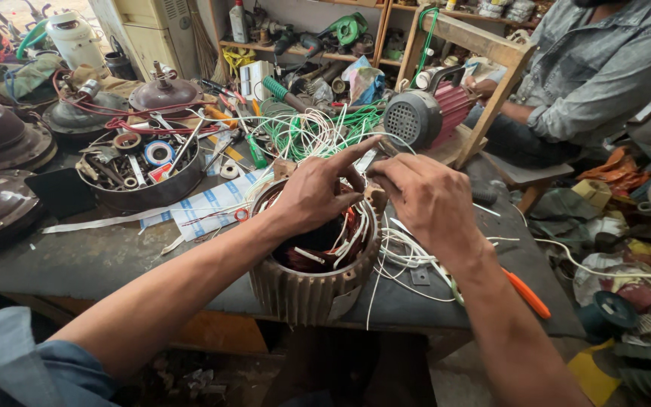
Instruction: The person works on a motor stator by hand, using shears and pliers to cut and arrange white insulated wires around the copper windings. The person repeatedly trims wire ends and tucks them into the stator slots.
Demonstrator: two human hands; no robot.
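Observation:
A ribbed grey motor stator housing (303,290) stands upright at the front edge of a dark workbench (84,260), with copper windings and white sleeved leads showing inside. My left hand (314,192) hovers over its rim, index finger stretched out, the other fingers pinching white leads. My right hand (427,200) is just to the right, fingers closed on the same bundle of white wires (404,252), which trails onto the bench.
A round metal tray (141,188) of small parts and tape rolls sits to the left. Green and white wire coils (310,132) lie behind. A red-and-grey motor (427,113) rests on a wooden stool, beside a seated person (597,68). An orange-handled tool (527,295) lies at right.

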